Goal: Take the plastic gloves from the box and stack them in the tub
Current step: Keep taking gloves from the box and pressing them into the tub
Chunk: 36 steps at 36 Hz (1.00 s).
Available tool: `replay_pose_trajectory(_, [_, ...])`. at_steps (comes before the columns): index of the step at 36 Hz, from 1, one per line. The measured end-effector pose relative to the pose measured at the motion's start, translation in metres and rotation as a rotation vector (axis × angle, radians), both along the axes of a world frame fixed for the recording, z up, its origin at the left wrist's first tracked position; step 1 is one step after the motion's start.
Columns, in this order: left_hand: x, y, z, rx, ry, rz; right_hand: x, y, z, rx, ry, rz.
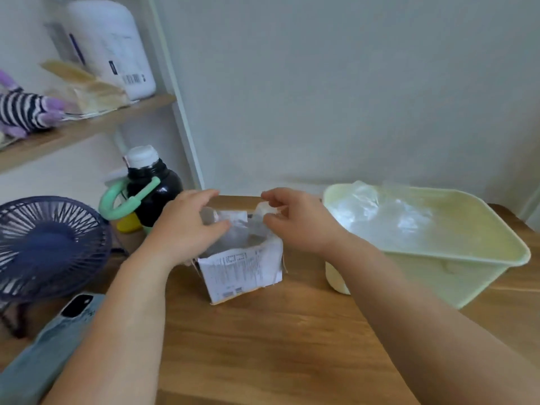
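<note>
right hand (298,222) fingers (274,195) pinch a clear plastic glove (264,211) at the box mouth | left hand (184,226) fingers (201,195) curl over the left rim of the cardboard box (242,270), holding it | box at frame centre on the wooden surface (263,346) | pale green tub (473,229) at right, just beside the box, with stacked gloves (380,211) inside | blue fan (49,247) at the left edge

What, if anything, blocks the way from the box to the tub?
Nothing visible. The right hand pinches a plastic glove over the box; only bare table lies between it and the open tub.
</note>
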State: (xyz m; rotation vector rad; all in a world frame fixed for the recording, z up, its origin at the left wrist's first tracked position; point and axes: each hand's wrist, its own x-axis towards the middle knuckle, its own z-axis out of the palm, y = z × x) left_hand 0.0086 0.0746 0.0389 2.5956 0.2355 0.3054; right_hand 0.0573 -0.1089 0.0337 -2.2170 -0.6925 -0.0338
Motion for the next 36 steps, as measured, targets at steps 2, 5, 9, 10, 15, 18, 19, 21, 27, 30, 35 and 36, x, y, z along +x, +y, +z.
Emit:
replay_pose_trajectory(2, [0.000, 0.007, -0.007, -0.057, 0.020, -0.034, 0.002, 0.010, -0.007, -0.064, 0.018, 0.018])
replay_pose_trajectory(5, [0.001, 0.010, -0.014, -0.094, -0.121, -0.017, 0.004, 0.021, -0.014, -0.162, 0.054, 0.049])
replay_pose_trajectory(9, [0.006, 0.010, -0.009, -0.333, -0.522, 0.058, 0.006, 0.025, -0.016, -0.269, 0.038, 0.102])
replay_pose_trajectory(10, [0.007, 0.010, -0.006, -0.453, -0.622, 0.045, 0.007, 0.025, -0.016, -0.281, 0.036, 0.107])
replay_pose_trajectory(15, [0.007, -0.005, 0.013, -0.995, -0.636, -0.137, 0.011, 0.017, -0.005, 0.058, 0.085, 0.017])
replay_pose_trajectory(18, [0.012, -0.017, 0.017, -1.345, -0.484, -0.197, 0.009, 0.004, 0.010, 0.367, 0.173, -0.012])
replay_pose_trajectory(19, [0.015, -0.020, 0.016, -1.408, -0.449, -0.189, 0.009, -0.001, 0.014, 0.439, 0.201, -0.002])
replay_pose_trajectory(21, [0.019, -0.031, 0.017, -1.483, -0.397, -0.180, 0.007, -0.012, 0.019, 0.499, 0.220, 0.032])
replay_pose_trajectory(27, [0.027, -0.076, 0.015, -1.475, -0.239, -0.261, 0.001, -0.037, 0.027, 0.454, 0.251, 0.126])
replay_pose_trajectory(30, [0.031, -0.102, 0.017, -1.333, -0.184, -0.273, 0.002, -0.050, 0.027, 0.431, 0.207, 0.082])
replay_pose_trajectory(35, [0.048, -0.120, 0.009, -1.087, -0.113, -0.333, 0.012, -0.076, 0.025, 0.398, 0.102, -0.181])
replay_pose_trajectory(36, [0.047, -0.123, 0.010, -1.163, -0.063, -0.398, 0.014, -0.082, 0.025, 0.386, 0.081, -0.223])
